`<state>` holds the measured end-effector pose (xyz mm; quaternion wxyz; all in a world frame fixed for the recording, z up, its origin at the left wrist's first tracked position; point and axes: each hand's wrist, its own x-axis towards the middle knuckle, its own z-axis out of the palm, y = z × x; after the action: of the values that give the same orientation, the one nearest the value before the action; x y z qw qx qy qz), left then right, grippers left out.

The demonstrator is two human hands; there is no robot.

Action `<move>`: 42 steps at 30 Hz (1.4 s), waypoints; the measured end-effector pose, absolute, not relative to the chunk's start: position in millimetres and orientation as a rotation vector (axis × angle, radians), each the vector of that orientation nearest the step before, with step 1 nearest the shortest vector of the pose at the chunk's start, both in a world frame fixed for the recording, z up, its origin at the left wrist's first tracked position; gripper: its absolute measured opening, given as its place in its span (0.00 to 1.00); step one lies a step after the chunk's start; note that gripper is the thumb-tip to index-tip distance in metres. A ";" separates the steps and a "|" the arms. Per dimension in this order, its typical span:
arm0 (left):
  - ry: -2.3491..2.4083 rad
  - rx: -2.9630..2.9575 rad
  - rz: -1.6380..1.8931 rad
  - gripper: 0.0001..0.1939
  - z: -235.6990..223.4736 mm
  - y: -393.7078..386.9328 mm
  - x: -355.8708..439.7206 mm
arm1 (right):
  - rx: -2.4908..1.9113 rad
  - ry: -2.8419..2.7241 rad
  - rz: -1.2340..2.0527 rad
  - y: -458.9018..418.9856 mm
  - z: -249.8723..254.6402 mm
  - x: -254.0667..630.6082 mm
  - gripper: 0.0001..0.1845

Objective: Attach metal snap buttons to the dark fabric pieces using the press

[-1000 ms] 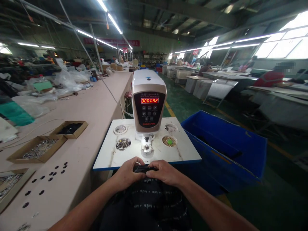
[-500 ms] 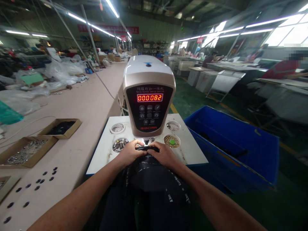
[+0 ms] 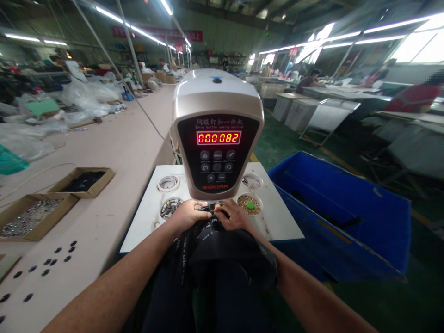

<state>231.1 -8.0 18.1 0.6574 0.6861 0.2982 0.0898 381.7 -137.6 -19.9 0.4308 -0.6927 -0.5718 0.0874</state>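
A beige button-press machine (image 3: 215,134) stands on a white plate (image 3: 145,229); its red display reads 000082. My left hand (image 3: 187,215) and my right hand (image 3: 234,215) both pinch the edge of a black garment (image 3: 222,259) and hold it right under the machine's head. The rest of the garment hangs down over my lap. Round cups in the plate hold small parts: silver pieces (image 3: 169,207) by my left hand, brass pieces with a green one (image 3: 249,204) by my right.
A blue plastic bin (image 3: 347,217) stands on the floor to the right. On the long beige table at left are cardboard boxes (image 3: 31,221) of metal parts and scattered black buttons (image 3: 48,261). Other people work at tables far off on the right.
Both hands have carried the garment edge forward from the plate's front edge to under the machine head. My head has come closer to the machine. The counter still reads 000082.
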 end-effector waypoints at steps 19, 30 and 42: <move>0.610 1.472 0.100 0.24 10.6 5.0 236.2 | -1.789 -1.431 0.255 -131.2 -16.7 387.1 0.08; 0.584 1.525 0.074 0.25 13.7 9.4 234.2 | -1.849 -1.721 0.172 -140.8 -14.9 390.9 0.11; 0.627 1.629 0.076 0.17 12.1 10.0 226.4 | -1.741 -1.635 0.166 -142.6 -20.7 390.3 0.12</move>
<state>226.4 10.0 12.1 0.6422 0.7148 0.2751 0.0332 390.3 -142.6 -20.7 0.3650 -0.6769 -0.6359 0.0644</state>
